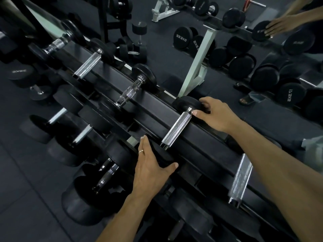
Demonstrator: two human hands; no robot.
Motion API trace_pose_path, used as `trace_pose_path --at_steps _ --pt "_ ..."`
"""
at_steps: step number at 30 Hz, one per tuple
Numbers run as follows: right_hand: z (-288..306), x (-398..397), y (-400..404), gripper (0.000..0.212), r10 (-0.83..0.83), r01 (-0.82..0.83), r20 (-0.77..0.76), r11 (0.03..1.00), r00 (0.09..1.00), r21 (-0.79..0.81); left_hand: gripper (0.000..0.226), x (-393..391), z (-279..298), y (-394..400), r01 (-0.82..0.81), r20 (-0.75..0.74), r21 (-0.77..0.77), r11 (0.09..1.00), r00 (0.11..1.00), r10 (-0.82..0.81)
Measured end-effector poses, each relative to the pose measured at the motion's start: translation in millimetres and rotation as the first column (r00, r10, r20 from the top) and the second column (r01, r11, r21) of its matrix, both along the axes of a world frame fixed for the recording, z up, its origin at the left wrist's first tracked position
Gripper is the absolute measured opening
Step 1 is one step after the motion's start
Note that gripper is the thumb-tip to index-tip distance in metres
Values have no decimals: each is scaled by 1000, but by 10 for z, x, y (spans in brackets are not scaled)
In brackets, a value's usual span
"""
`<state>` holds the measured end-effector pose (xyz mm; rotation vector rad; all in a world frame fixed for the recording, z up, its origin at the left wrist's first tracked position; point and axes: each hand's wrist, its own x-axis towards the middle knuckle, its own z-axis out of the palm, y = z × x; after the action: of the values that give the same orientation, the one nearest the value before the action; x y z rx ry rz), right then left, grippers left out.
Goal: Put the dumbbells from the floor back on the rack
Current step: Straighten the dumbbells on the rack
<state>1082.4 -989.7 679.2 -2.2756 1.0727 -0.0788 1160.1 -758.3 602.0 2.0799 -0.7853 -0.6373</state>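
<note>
lower tier: a bunch of big black dumbbells (97,186) already parked down by the floor side of the rack, so that part looks sorted.

left hand (150,170): on the near head (162,154) of the dumbbell being placed, fingers pretty much straight along the rubber and thumb spread out to the side. Looks like steadying or pushing, not a real grab.

the dumbbell (176,131): lying across the top rail of the rack (201,137), knurled chrome handle on the rail, one head each side. I'd say it's basically home and just getting nudged into its slot.

right hand (215,113): on the far head (187,103), fingers curled over the edge of the rubber, thumb at the handle's collar.

neighbours on the top rail: another chrome handle (240,179) off to the right, a contoured one (130,93) further left.

mirror behind: reflects more racked dumbbells, plus a few (132,49) that seem to sit on the floor, so probably still some left to collect. Can't tell how many.
</note>
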Motion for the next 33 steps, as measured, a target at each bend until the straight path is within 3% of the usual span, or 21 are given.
trace_pose_path --at_steps 5,12,18,27,33 --pt "156 -267 145 63 44 -69 -179 988 983 -138 109 -128 118 196 45 117 -50 998 992 -39" --pt "447 -890 373 62 -12 -55 -294 975 956 -217 93 -638 225 363 192 163 -130 973 972 -170" --pt "491 -1553 308 66 -116 41 -317 971 941 -236 95 -1305 176 348 255 36 -140 957 967 -253" --pt "265 -1803 102 63 -25 -1 -237 994 971 -109 134 -2021 106 223 49 -236 -37 998 970 -56" --pt "146 -1836 -28 36 60 -65 -189 998 980 -22 127 -2189 16 79 -58 -228 -62 996 973 43"
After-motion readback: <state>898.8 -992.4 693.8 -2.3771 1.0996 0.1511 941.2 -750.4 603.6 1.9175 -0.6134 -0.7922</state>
